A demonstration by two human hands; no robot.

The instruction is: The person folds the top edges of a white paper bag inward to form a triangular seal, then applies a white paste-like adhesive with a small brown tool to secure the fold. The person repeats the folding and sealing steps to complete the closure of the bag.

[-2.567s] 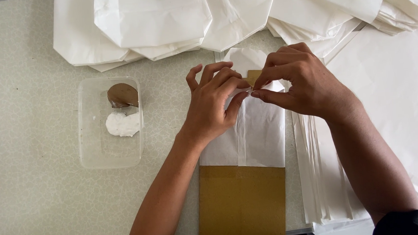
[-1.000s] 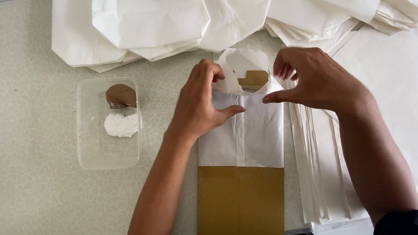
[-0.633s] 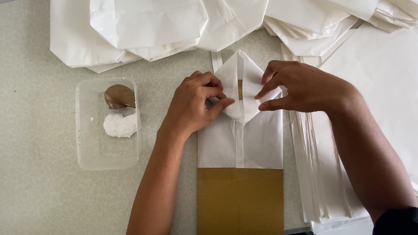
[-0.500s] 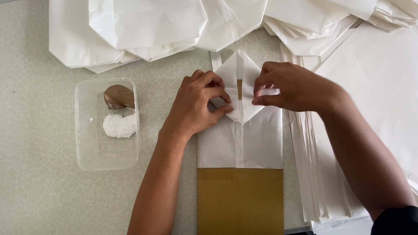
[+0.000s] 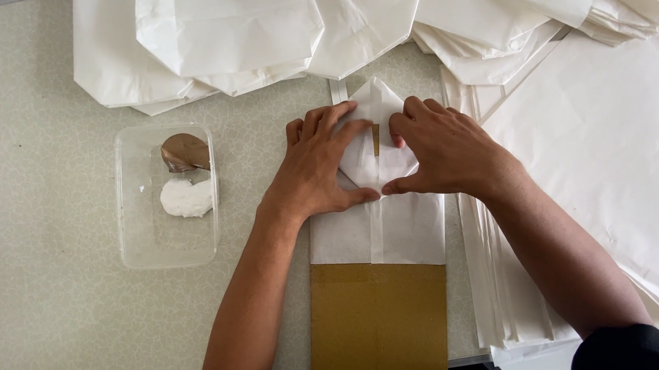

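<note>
A white paper bag (image 5: 378, 231) lies flat over a brown cardboard strip (image 5: 378, 323) on the table. Its far end is folded into a point (image 5: 374, 102), with a thin slit of brown showing in the middle. My left hand (image 5: 317, 167) lies flat on the left flap of that fold, fingers spread. On the right flap rests my right hand (image 5: 442, 151), pressing down the same way. The two thumbs nearly meet at the base of the fold. Neither hand grips anything.
A clear plastic tub (image 5: 166, 195) left of the bag holds white paste (image 5: 185, 197) and a brown scoop-like piece (image 5: 185, 152). Finished white bags (image 5: 259, 29) are heaped along the far edge. A stack of flat white sheets (image 5: 594, 153) fills the right side.
The bag's open end was held up between my fingers. Its side flaps have since been folded inward into a point, and both hands have come down flat on them.
</note>
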